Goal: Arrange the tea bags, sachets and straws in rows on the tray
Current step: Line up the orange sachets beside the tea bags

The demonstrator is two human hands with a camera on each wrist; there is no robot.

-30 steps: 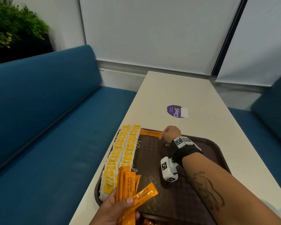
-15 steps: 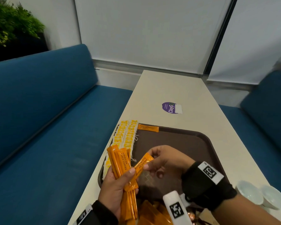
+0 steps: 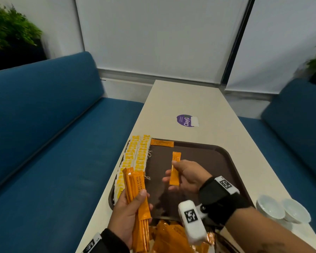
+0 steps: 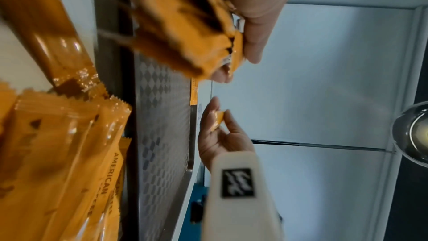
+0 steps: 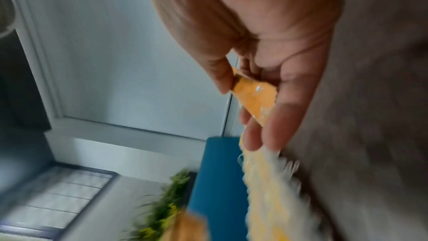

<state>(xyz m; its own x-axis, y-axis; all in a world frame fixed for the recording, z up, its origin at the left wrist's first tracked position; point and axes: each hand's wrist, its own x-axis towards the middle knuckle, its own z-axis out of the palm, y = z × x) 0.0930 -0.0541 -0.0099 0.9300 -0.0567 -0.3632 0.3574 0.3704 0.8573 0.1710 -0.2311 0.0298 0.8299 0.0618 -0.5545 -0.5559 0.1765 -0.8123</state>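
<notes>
A single orange sachet [image 3: 175, 168] stands nearly upright above the brown tray [image 3: 224, 154], its long axis running away from the person, pinched around its middle between thumb and fingers of the right hand [image 3: 187, 177]. Just left, the left hand [image 3: 125, 214] grips a bundle of sachets [image 3: 138, 194], their ends pointing up, over the tea bags [image 3: 135, 157] rowed along the tray's left edge.
</notes>
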